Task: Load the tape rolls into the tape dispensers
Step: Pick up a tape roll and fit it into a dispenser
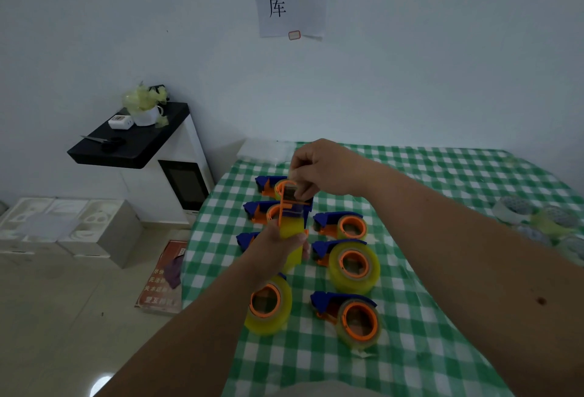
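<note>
My left hand (275,246) grips a yellow tape roll (292,232) seated in a blue and orange dispenser, held edge-on above the table. My right hand (319,172) pinches the top of that dispenser (289,196), around its orange frame and the tape end. Below them several blue dispensers with orange hubs and yellow rolls lie in two rows on the green checked tablecloth (426,349). One lies at front right (350,317), another at mid right (352,262), and one at front left (268,305). My hands and the held dispenser partly hide the left row.
Several loose tape rolls (512,210) lie at the table's right edge. A black shelf (132,143) to the left carries scissors, a white cup and a small box. White foam boxes (63,226) and a red poster (164,276) lie on the floor at left.
</note>
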